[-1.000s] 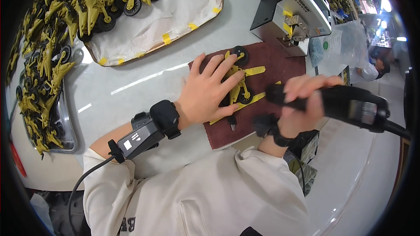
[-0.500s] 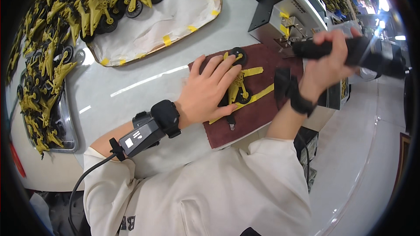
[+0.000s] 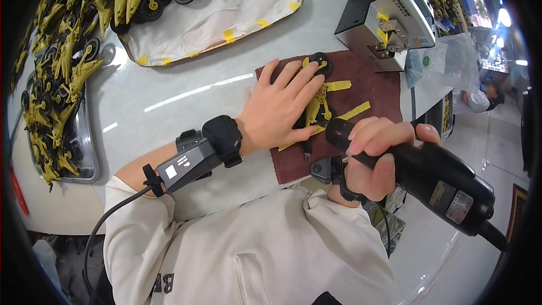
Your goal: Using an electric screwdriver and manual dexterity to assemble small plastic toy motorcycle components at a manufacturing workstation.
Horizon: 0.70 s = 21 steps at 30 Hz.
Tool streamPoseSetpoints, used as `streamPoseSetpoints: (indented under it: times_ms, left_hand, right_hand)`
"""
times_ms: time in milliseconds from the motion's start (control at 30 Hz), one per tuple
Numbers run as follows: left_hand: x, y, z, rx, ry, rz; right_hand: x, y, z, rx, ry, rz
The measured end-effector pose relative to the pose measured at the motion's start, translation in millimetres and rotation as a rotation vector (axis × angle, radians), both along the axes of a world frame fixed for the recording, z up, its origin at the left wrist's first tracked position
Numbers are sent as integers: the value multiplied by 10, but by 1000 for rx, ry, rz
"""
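My left hand (image 3: 282, 107) lies spread over a yellow-and-black toy motorcycle (image 3: 318, 101), pressing it against a maroon cloth mat (image 3: 370, 87). Part of the toy is hidden beneath my palm and fingers. In my right hand (image 3: 372, 149), fingers wrap around a black corded electric screwdriver (image 3: 437, 178). Its front end points left, close beside the toy's near wheel; the bit itself cannot be made out. Strips of yellow tape (image 3: 357, 110) lie on the mat around the toy.
A silver-and-black box-shaped machine (image 3: 367, 42) stands beyond the mat. At far left is a lined tray (image 3: 197, 39) with more toy motorcycles; others fill a metal tray (image 3: 92, 164) at left. A clear plastic bag (image 3: 451, 65) and a person (image 3: 480, 99) are at right.
My right hand has brought the screwdriver from beside the machine toward me and down to the toy motorcycle. My left hand stays on the toy. The whole view has shifted slightly.
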<state>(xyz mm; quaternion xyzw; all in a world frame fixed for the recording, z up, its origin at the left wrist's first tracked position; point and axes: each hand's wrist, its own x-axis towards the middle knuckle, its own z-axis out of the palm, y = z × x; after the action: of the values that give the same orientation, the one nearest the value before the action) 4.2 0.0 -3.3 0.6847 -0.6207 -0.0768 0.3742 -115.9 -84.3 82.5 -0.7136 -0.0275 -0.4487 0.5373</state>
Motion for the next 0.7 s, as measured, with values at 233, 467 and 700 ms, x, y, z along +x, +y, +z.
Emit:
streamPoseSetpoints:
  times_ms: [233, 467, 700]
  left_hand:
    - [11, 4, 9, -1, -15, -9]
    - [19, -7, 29, 3, -22, -23]
    - [18, 4, -1, -44, 12, -15]
  right_hand:
    - [124, -23, -113, 66, 94, -17]
    - [114, -10, -102, 128, 61, -7]
    - [60, -556, -67, 195, 90, -592]
